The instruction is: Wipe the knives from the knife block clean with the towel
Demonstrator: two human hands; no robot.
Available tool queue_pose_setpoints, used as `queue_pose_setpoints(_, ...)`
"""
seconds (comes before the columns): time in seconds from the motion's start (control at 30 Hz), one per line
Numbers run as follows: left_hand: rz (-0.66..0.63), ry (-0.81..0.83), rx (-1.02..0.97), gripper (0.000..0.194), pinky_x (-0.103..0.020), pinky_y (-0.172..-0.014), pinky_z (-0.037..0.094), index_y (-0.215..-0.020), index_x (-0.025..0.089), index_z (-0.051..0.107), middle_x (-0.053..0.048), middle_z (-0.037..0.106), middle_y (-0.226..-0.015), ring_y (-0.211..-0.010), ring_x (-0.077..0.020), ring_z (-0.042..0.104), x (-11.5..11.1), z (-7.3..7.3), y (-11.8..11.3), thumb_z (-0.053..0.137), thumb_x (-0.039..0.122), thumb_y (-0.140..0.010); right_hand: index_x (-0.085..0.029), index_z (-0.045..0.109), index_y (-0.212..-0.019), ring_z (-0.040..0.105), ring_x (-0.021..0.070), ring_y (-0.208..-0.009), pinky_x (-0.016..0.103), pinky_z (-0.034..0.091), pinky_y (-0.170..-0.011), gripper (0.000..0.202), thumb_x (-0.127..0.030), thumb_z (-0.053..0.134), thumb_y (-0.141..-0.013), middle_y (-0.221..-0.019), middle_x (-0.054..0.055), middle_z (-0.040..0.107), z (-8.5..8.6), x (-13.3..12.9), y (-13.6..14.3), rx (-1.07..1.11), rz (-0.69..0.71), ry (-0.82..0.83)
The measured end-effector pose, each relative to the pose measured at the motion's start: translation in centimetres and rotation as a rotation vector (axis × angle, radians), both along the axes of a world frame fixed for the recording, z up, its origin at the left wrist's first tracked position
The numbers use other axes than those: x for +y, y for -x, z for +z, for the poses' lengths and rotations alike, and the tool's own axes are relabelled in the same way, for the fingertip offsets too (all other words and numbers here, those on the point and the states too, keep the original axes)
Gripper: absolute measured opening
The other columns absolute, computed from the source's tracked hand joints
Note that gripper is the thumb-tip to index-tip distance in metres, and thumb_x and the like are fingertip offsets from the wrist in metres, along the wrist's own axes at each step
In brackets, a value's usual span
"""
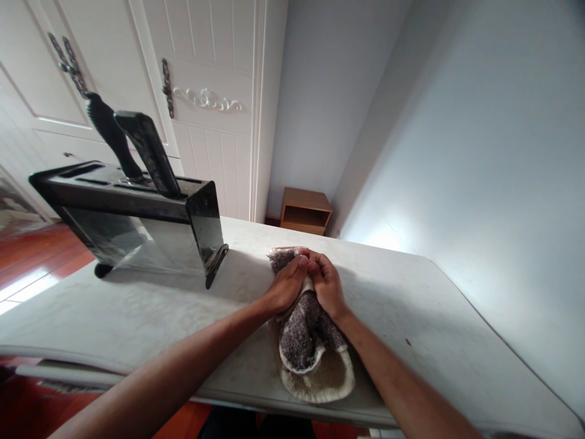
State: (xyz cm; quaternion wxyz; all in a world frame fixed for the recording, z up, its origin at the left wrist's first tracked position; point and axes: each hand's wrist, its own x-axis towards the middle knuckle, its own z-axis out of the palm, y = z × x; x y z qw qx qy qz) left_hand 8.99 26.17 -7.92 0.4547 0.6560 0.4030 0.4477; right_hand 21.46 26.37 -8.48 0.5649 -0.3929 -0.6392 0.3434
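A bunched, fuzzy grey-brown cloth (299,335) with a white edge lies on the pale table near its front edge. Its lower end spreads into a lighter, cream-bordered flap. My left hand (289,285) is closed on the upper part of the cloth from the left. From the right, my right hand (326,283) grips the same part, and the thumbs of both hands meet at the top. Whether anything is wrapped inside the folds is hidden.
Left of my hands stands a black knife block (132,201) with clear sides and two black handles sticking up. The table (388,286) meets a pale wall on the right. Beyond it are a white wardrobe (214,146) and a small wooden cabinet (306,201).
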Motion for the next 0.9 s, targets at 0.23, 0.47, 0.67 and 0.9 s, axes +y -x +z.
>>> queue_pose_setpoints(0.23, -0.08, 0.058, -0.125, 0.051, -0.036, -0.111, 0.029, -0.12, 0.012, 0.059, -0.011, 0.058, -0.129, -0.123, -0.0238, 0.049, 0.3, 0.4, 0.5, 0.033, 0.048, -0.095, -0.022, 0.061, -0.084, 0.059, 0.0214, -0.106, 0.039, 0.042, -0.1, 0.019, -0.04, 0.059, -0.085, -0.107, 0.005, 0.068, 0.8, -0.4, 0.5, 0.083, -0.03, 0.047)
queue_pose_setpoints(0.47, -0.178, 0.155, -0.238, 0.048, -0.04, -0.116, 0.023, -0.126, 0.011, 0.058, -0.01, 0.055, -0.136, -0.13, -0.0262, 0.043, 0.6, 0.1, 1.6, 0.043, 0.041, -0.092, -0.024, 0.073, -0.088, 0.062, 0.0221, -0.103, 0.04, 0.043, -0.1, 0.015, -0.035, 0.065, -0.082, -0.105, 0.004, 0.071, 1.8, -0.7, 0.1, 0.022, 0.034, 0.02)
queue_pose_setpoints(0.67, -0.216, 0.213, -0.291, 0.05, -0.042, -0.114, 0.026, -0.123, 0.011, 0.061, -0.011, 0.055, -0.136, -0.129, -0.0279, 0.045, 0.5, 0.4, 1.9, 0.05, 0.046, -0.089, -0.025, 0.074, -0.095, 0.062, 0.0222, -0.103, 0.042, 0.045, -0.099, 0.019, -0.036, 0.061, -0.086, -0.107, 0.004, 0.07, 1.6, -0.8, -0.3, -0.061, 0.029, -0.041)
queue_pose_setpoints(0.9, -0.206, 0.202, -0.29, 0.046, -0.041, -0.113, 0.027, -0.115, 0.012, 0.065, -0.01, 0.063, -0.124, -0.123, -0.027, 0.051, 0.4, 0.5, 1.8, 0.054, 0.046, -0.086, -0.028, 0.072, -0.101, 0.062, 0.0207, -0.101, 0.039, 0.047, -0.094, 0.019, -0.027, 0.056, -0.09, -0.106, 0.004, 0.07, 1.6, -1.1, -0.8, -0.258, -0.046, -0.249)
